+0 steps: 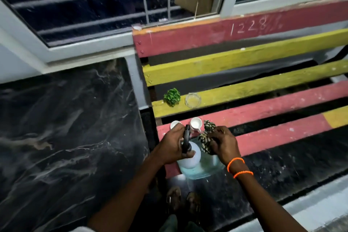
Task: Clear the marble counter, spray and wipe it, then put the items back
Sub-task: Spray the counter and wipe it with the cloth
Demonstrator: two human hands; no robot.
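The marble tabletop [62,118] lies dark and white-veined at the left, under the barred window [94,2]. To its right is a slatted bench [263,107] painted red and yellow. On a yellow slat sit a small green plant [172,97] and, just beside it, a glass dish [193,100]; on the red slat below stand two white cups [196,124]. The left hand [175,147] has its grip curled round the black trigger head of a spray bottle [190,156], whose clear body holds pale blue liquid. The right hand [223,143], with orange bands [237,166] at the wrist, grips a checked cloth [206,137] bunched against the bottle; it is blurred, so how the fingers lie is unclear.
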